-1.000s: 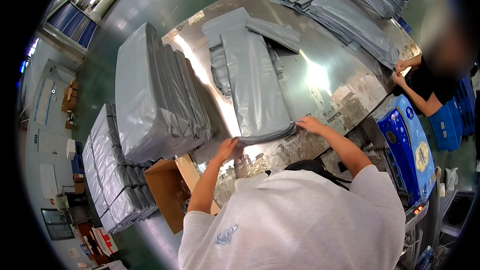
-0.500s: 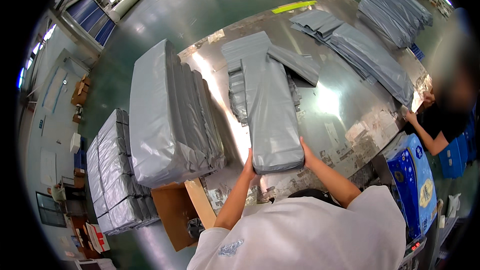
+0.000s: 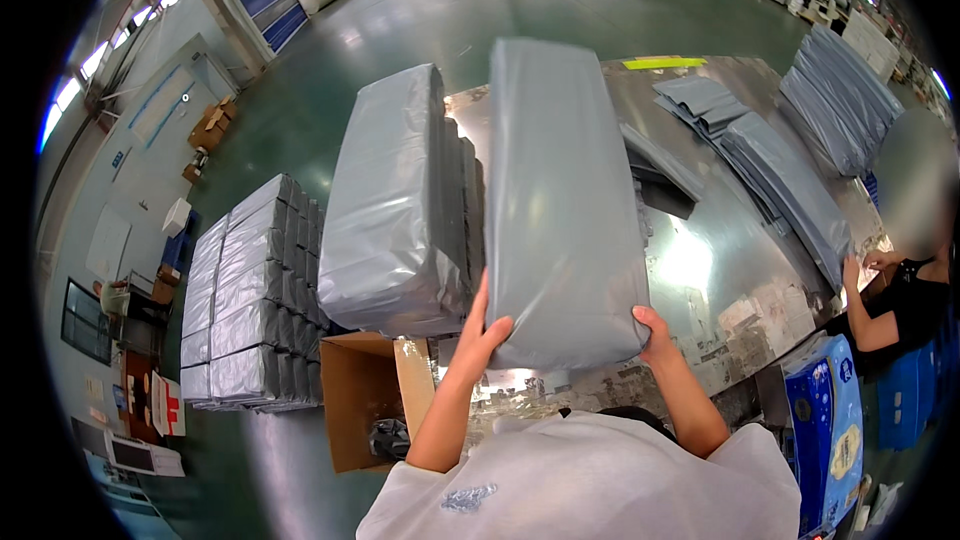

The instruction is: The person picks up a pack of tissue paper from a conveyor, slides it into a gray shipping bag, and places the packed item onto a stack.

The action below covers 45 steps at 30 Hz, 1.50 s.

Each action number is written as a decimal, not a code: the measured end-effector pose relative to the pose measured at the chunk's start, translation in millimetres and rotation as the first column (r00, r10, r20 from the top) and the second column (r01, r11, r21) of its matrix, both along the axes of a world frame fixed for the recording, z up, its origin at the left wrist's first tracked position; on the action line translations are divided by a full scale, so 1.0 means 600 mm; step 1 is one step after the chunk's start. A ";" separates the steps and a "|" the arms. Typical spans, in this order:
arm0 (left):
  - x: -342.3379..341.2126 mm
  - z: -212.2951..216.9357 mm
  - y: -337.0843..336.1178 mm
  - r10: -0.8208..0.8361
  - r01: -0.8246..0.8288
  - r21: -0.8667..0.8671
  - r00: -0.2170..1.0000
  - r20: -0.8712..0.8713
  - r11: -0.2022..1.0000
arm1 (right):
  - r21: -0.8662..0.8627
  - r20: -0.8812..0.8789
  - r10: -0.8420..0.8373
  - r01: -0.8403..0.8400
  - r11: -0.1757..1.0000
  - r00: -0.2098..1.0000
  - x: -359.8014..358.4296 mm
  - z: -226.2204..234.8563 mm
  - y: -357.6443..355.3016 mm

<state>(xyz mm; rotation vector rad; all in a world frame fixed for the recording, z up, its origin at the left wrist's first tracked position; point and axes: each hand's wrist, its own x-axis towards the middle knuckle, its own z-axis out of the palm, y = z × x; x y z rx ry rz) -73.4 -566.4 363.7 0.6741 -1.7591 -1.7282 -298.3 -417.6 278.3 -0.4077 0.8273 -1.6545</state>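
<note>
— Where is the grey package (image 3: 562, 200)?

— Lifted above the metal table (image 3: 740, 240), just right of the stack of grey packages (image 3: 400, 210). The left hand (image 3: 485, 325) clasps its lower left corner, fingers curled on the edge; the right hand (image 3: 655, 332) grips the lower right corner.

— Below?

— An open cardboard box (image 3: 365, 395) sits under the stack.

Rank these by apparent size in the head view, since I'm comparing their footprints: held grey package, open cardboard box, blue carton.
1. Held grey package, though it is nearest the camera.
2. Open cardboard box and blue carton: too alike to rank.
</note>
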 end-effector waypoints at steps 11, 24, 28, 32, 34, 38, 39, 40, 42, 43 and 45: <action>0.247 0.171 -0.194 0.568 -0.458 0.402 0.793 -0.219 0.793 | -0.252 -0.417 0.116 -0.237 0.938 0.902 0.215 0.265 -0.281; 0.402 -0.376 -0.200 0.773 -0.726 0.267 0.582 -0.253 0.634 | 0.305 -0.683 0.357 -0.196 0.932 0.637 0.076 -0.143 -0.084; 0.244 -0.529 -0.042 0.554 -0.501 0.699 0.813 0.179 0.510 | 0.602 -0.543 0.203 0.209 0.771 0.815 -0.107 -0.303 0.075; 0.024 -0.437 0.047 0.129 -0.313 0.736 0.946 0.297 0.600 | 0.653 -0.465 -0.036 0.371 0.661 0.884 -0.272 -0.314 0.145; -0.048 -0.445 0.012 -0.005 -0.179 0.687 0.966 0.257 0.704 | 0.573 -0.469 -0.172 0.446 0.687 0.866 -0.336 -0.327 0.135; -0.169 -0.525 -0.122 0.091 -0.261 0.369 0.904 0.418 0.892 | 0.529 -0.456 -0.308 0.533 0.661 0.835 -0.425 -0.303 0.045; -0.183 -0.553 -0.174 0.184 -0.335 0.234 0.848 0.497 0.913 | 0.525 -0.446 -0.303 0.520 0.673 0.842 -0.445 -0.297 0.010; -0.221 -0.557 -0.205 0.305 -0.405 0.077 0.787 0.537 0.911 | 0.528 -0.443 -0.315 0.528 0.665 0.840 -0.478 -0.305 -0.008; -0.265 -0.572 -0.268 0.467 -0.502 -0.113 0.669 0.578 0.858 | 0.486 -0.477 -0.370 0.590 0.645 0.797 -0.536 -0.317 -0.058; -0.275 -0.582 -0.299 0.510 -0.544 -0.143 0.616 0.600 0.827 | 0.460 -0.490 -0.392 0.613 0.642 0.779 -0.564 -0.319 -0.091; -0.348 -0.587 -0.320 0.573 -0.613 -0.162 0.564 0.594 0.773 | 0.447 -0.513 -0.452 0.676 0.585 0.730 -0.653 -0.348 -0.121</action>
